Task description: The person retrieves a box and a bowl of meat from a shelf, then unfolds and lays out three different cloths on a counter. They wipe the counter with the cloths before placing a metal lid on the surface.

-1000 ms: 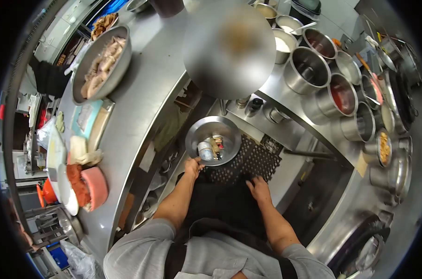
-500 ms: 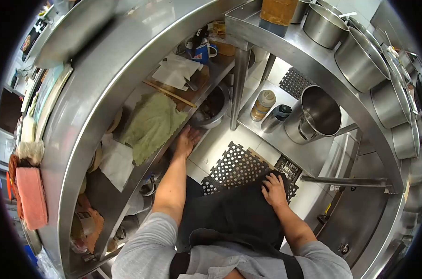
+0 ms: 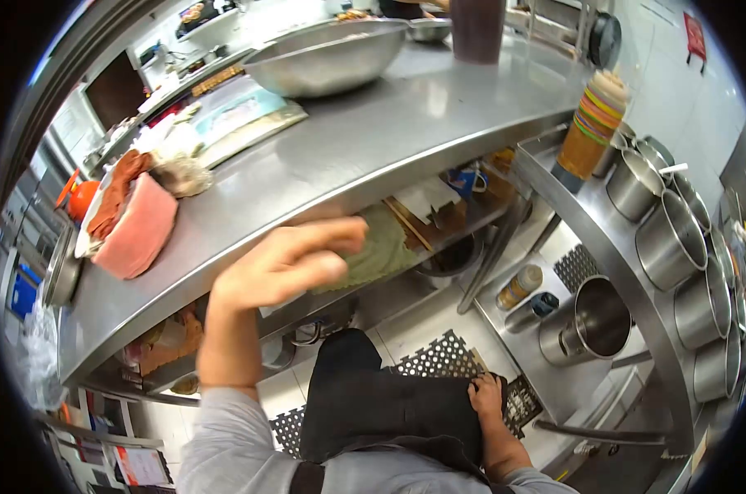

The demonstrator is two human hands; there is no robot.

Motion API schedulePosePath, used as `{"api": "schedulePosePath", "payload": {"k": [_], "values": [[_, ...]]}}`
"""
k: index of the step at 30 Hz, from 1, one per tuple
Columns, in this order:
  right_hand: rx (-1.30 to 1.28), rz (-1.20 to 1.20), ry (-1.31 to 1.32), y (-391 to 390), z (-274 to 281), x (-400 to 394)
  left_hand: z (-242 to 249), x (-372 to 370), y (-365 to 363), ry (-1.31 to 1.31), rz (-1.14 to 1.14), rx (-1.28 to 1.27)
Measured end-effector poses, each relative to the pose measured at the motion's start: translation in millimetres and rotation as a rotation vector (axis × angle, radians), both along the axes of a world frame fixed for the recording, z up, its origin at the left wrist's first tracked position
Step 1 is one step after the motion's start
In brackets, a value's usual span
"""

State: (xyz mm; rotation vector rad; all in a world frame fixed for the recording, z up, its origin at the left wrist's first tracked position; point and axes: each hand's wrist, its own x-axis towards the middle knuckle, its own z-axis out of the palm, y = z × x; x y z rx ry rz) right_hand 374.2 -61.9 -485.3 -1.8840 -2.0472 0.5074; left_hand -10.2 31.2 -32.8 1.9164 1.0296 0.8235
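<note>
My left hand [image 3: 278, 262] is raised in front of the steel counter's [image 3: 439, 103] front edge, slightly smeared by motion. It holds nothing, and its fingers are stretched out with the thumb apart. Behind it, a green cloth [image 3: 377, 251] lies on the shelf under the counter, beside a thin wooden stick [image 3: 410, 222]. My right hand [image 3: 485, 393] lies on the black apron [image 3: 414, 407] over my leg, fingers spread and holding nothing.
A large steel bowl [image 3: 332, 70] and a pink cloth-like bundle [image 3: 142, 226] stand on the counter. Several steel pots [image 3: 673, 239] and a sauce bottle [image 3: 591, 123] line the right shelf. Below are a tall pot [image 3: 554, 333] and a perforated black mat [image 3: 439, 354].
My left hand has risen from beside the lower shelf to counter-edge height. My view has tilted up, bringing more of the counter top into sight. My right hand stays on the apron.
</note>
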Motion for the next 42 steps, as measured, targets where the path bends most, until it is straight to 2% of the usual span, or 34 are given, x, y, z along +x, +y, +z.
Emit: {"api": "schedulePosePath", "payload": {"k": [1,2,4,5,6,8,10,12,14,15,17,20,25,26,29,30,32,34,38,41,42], "values": [[-0.024,0.002,-0.033,1,-1,0,20,6,-2,0.498,-0.062,0.116],[-0.046,0.002,-0.068,3,0,2,20,10,-9,0.83,-0.036,0.208],[0.021,0.017,-0.061,2,-5,5,34,18,-29,0.985,0.048,0.21],[0.069,0.01,-0.048,3,-9,4,48,15,-34,0.906,-0.027,0.218],[0.089,0.019,-0.039,6,-12,4,51,7,-33,0.774,0.012,0.433],[0.063,0.015,-0.052,9,-18,5,79,1,-20,0.75,0.321,0.452],[0.076,0.006,-0.069,14,-20,4,89,-37,27,1.12,0.381,0.618],[0.02,0.013,-0.07,19,-21,4,98,-72,75,1.387,0.402,0.358],[0.059,0.01,-0.064,23,-23,2,70,-117,110,1.625,0.554,0.56],[0.073,0.013,-0.073,23,-28,3,83,-111,112,1.629,0.565,0.567],[0.096,0.021,-0.067,25,-31,5,107,-90,115,1.575,0.491,-0.064],[0.109,0.0,0.015,26,-27,3,95,-98,125,1.521,0.512,-0.042],[0.152,0.079,0.055,31,-29,-1,68,-113,109,1.462,0.758,0.461],[0.115,0.075,0.061,32,-30,-2,64,-121,111,1.468,0.774,0.452],[0.09,0.075,0.064,37,-34,-3,60,-138,117,1.395,1.003,0.689],[0.086,0.069,0.065,37,-36,-4,61,-143,120,1.401,1.016,0.684],[0.149,0.099,0.059,38,-35,-5,73,-148,124,1.527,1.056,1.054],[0.216,0.12,0.05,39,-33,-7,88,-142,125,1.521,1.114,1.01],[0.173,0.114,0.054,42,-31,-7,123,-139,107,1.583,1.194,1.13],[0.161,0.109,0.052,44,-33,-5,147,-133,67,1.522,1.322,1.057],[0.181,0.108,0.049,43,-33,-5,147,-133,47,1.423,1.33,1.137]]}}
